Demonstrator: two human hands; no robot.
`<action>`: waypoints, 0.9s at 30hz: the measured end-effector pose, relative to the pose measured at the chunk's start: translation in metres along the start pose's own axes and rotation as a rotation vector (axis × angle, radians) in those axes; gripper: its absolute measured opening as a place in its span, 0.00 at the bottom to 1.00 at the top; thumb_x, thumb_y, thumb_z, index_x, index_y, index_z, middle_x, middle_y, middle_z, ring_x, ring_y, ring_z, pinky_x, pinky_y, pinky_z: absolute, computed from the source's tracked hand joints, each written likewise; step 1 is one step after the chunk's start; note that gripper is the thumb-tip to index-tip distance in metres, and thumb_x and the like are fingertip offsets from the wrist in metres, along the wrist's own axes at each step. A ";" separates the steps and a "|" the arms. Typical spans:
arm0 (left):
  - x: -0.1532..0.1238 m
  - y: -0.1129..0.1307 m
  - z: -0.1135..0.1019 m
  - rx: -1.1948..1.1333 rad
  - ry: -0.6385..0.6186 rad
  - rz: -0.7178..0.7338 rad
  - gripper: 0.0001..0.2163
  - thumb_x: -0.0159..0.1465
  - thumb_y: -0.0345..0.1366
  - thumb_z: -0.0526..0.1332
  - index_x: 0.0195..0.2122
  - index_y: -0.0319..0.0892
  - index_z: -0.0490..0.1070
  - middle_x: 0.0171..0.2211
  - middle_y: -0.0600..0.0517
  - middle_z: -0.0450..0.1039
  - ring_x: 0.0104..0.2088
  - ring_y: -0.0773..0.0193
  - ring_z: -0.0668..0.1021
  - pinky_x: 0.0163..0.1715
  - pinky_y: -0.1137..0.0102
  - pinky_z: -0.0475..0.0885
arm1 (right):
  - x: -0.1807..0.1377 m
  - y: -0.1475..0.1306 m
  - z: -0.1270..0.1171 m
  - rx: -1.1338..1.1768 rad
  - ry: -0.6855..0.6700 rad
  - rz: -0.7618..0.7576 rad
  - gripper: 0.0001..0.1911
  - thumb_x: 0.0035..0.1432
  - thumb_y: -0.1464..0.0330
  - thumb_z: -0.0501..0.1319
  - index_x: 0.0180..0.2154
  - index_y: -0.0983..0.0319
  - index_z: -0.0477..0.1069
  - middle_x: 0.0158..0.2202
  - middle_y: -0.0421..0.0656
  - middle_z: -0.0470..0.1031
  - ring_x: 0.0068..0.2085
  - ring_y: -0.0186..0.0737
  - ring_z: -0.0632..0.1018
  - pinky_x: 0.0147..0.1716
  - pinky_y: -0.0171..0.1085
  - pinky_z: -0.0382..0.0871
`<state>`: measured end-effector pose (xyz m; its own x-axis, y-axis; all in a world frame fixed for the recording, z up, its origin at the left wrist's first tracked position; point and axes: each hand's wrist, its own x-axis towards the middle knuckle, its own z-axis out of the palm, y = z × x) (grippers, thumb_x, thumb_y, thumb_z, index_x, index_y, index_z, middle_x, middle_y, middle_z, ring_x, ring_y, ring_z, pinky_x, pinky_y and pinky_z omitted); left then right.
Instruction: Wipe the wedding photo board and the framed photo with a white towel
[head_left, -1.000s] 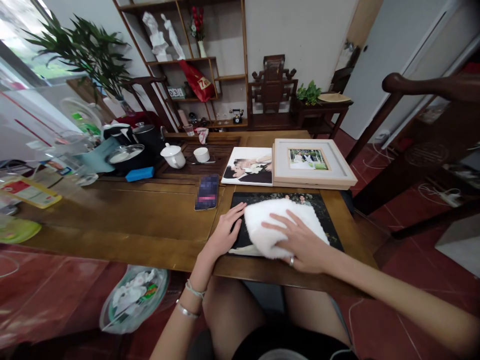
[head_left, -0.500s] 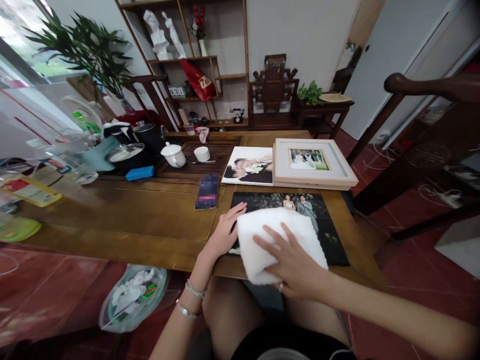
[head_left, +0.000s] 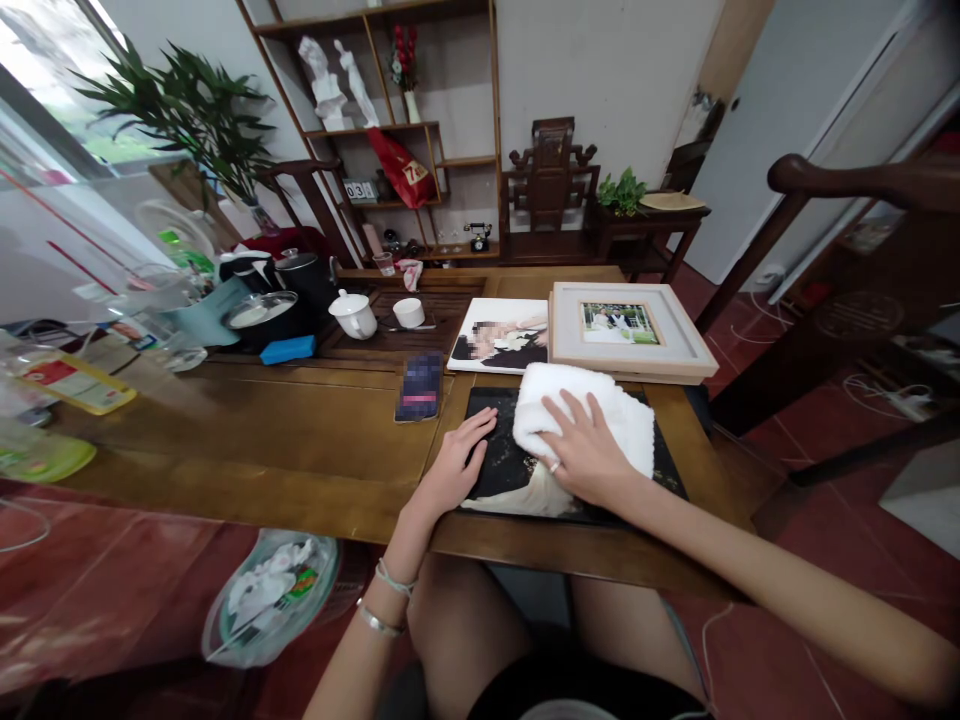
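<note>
A dark photo print (head_left: 501,472) lies flat on the wooden table (head_left: 285,430) near its front edge. A folded white towel (head_left: 622,415) covers the print's far right part. My right hand (head_left: 581,455) lies flat on the towel with fingers spread, pressing it down. My left hand (head_left: 454,468) rests open on the print's left edge, fingers stretched out.
Behind the print lie a second photo print (head_left: 501,335) and a framed photo (head_left: 626,330). A phone (head_left: 420,386) lies left of the print. A tea tray with teapot (head_left: 354,314), cup and kettles stands further back. A bin (head_left: 270,595) sits below the table.
My right hand has pushed the towel from the near edge of the print to its far side, uncovering the print's lower part. The left hand has stayed put.
</note>
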<state>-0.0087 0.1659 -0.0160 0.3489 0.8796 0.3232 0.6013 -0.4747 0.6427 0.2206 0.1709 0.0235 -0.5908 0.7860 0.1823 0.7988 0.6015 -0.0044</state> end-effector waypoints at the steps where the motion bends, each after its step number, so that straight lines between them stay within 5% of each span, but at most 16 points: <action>1: 0.000 0.000 0.000 0.003 -0.004 -0.006 0.17 0.68 0.32 0.47 0.57 0.43 0.64 0.61 0.46 0.62 0.63 0.60 0.63 0.62 0.54 0.57 | -0.006 -0.013 0.000 -0.001 0.002 -0.031 0.17 0.57 0.64 0.61 0.48 0.61 0.75 0.62 0.56 0.59 0.63 0.65 0.55 0.59 0.64 0.43; 7: 0.002 0.004 -0.004 0.009 -0.037 -0.031 0.18 0.69 0.33 0.47 0.57 0.43 0.65 0.62 0.46 0.62 0.63 0.58 0.62 0.62 0.54 0.58 | -0.048 -0.082 -0.006 0.031 -0.001 -0.299 0.13 0.56 0.64 0.61 0.39 0.64 0.78 0.61 0.60 0.60 0.63 0.65 0.56 0.59 0.62 0.44; 10: 0.002 0.005 -0.004 0.006 -0.047 -0.032 0.18 0.68 0.33 0.47 0.57 0.42 0.65 0.62 0.46 0.62 0.63 0.58 0.63 0.62 0.55 0.58 | -0.046 -0.079 -0.011 0.076 -0.040 -0.313 0.15 0.56 0.62 0.61 0.41 0.62 0.77 0.61 0.59 0.60 0.63 0.63 0.56 0.59 0.62 0.46; 18: 0.000 0.001 0.000 -0.002 -0.008 -0.011 0.18 0.69 0.33 0.47 0.58 0.44 0.64 0.62 0.47 0.62 0.64 0.61 0.62 0.63 0.56 0.57 | 0.006 -0.023 -0.003 -0.035 -0.005 -0.024 0.18 0.58 0.64 0.59 0.47 0.65 0.74 0.61 0.60 0.61 0.62 0.66 0.57 0.58 0.62 0.48; 22: 0.000 0.002 -0.001 0.001 -0.008 -0.025 0.18 0.69 0.33 0.48 0.57 0.45 0.65 0.62 0.48 0.62 0.63 0.59 0.62 0.62 0.55 0.57 | -0.005 -0.041 -0.002 -0.022 -0.012 -0.049 0.16 0.57 0.64 0.60 0.45 0.65 0.76 0.62 0.60 0.58 0.63 0.67 0.55 0.59 0.62 0.46; 27: 0.001 0.004 -0.005 -0.004 -0.046 -0.021 0.18 0.68 0.35 0.49 0.58 0.44 0.65 0.62 0.46 0.62 0.63 0.56 0.63 0.61 0.55 0.59 | -0.045 -0.075 -0.010 0.147 -0.093 -0.256 0.12 0.53 0.64 0.63 0.38 0.62 0.78 0.65 0.56 0.52 0.65 0.66 0.48 0.60 0.62 0.41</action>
<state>-0.0093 0.1653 -0.0101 0.3693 0.8868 0.2778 0.6060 -0.4564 0.6515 0.1883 0.0894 0.0251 -0.7837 0.6121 0.1056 0.6019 0.7904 -0.1138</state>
